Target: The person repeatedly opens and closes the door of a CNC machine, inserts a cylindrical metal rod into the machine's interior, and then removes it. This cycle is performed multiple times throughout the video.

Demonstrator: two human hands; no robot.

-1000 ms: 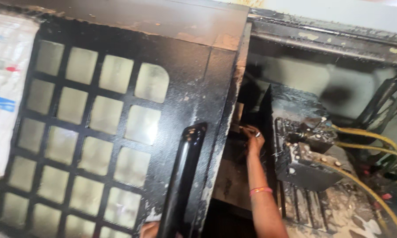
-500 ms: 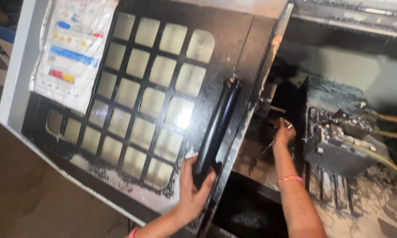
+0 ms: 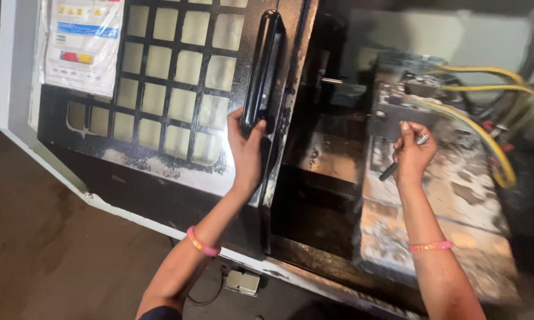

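Observation:
My left hand (image 3: pixel 246 151) grips the lower end of the long black door handle (image 3: pixel 262 65) on a black machine door (image 3: pixel 160 160) with a grid of small windows. My right hand (image 3: pixel 413 155) is inside the open machine, fingers closed around a thin dark metal tool (image 3: pixel 404 157) that sticks out both ways. It is held just below a grimy metal tool block (image 3: pixel 397 104). Both wrists wear pink bands.
Yellow hoses (image 3: pixel 486 112) loop along the machine's right side. The sloped inner bed (image 3: pixel 450 201) is coated in grey sludge. A paper sheet in plastic (image 3: pixel 83 44) hangs on the door's upper left. Brown floor (image 3: pixel 36 249) lies lower left, with a small grey box (image 3: pixel 242 282) below the door.
My right hand has drawn back from deep inside the machine toward me, still holding the tool. My left hand has stayed on the door handle. The view has shifted left and down.

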